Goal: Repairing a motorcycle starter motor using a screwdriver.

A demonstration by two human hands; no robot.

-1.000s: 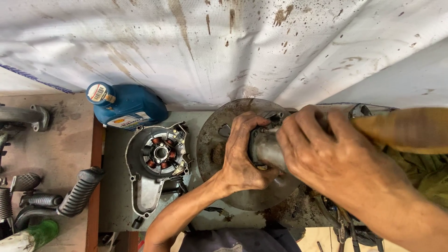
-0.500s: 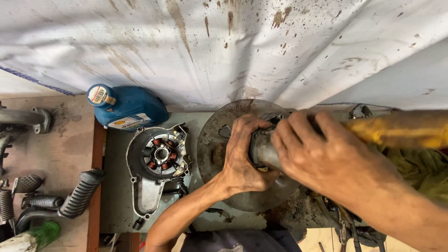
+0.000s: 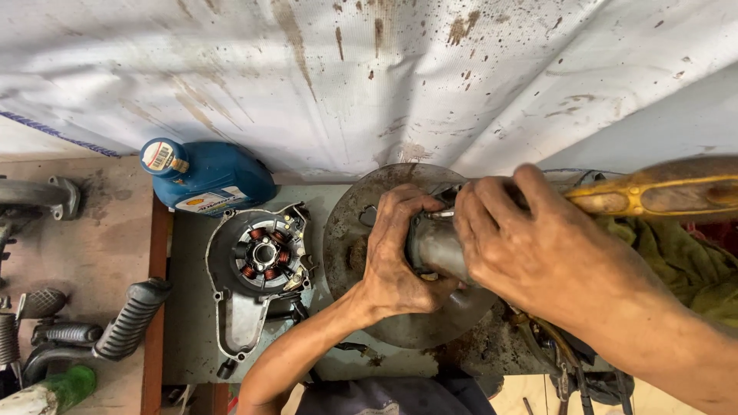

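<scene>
My left hand (image 3: pixel 401 253) wraps around a grey metal cylindrical part (image 3: pixel 435 247) that stands on a round rusty metal disc (image 3: pixel 347 230) at the middle of the bench. My right hand (image 3: pixel 538 250) grips the same part from the right side, fingers curled over its top. A yellow-handled tool (image 3: pixel 661 192) lies just beyond my right hand; whether the hand holds it I cannot tell. Both hands are smeared with grease.
An engine cover with copper stator coils (image 3: pixel 257 265) lies left of the disc. A blue oil bottle (image 3: pixel 207 178) lies behind it. Rubber-covered kick levers (image 3: pixel 131 319) and other parts sit at the left. A stained white sheet (image 3: pixel 384 77) hangs behind. Green cloth (image 3: pixel 684 261) at right.
My right hand has slid a little left along the cylindrical part. The left hand keeps its grip in the same place.
</scene>
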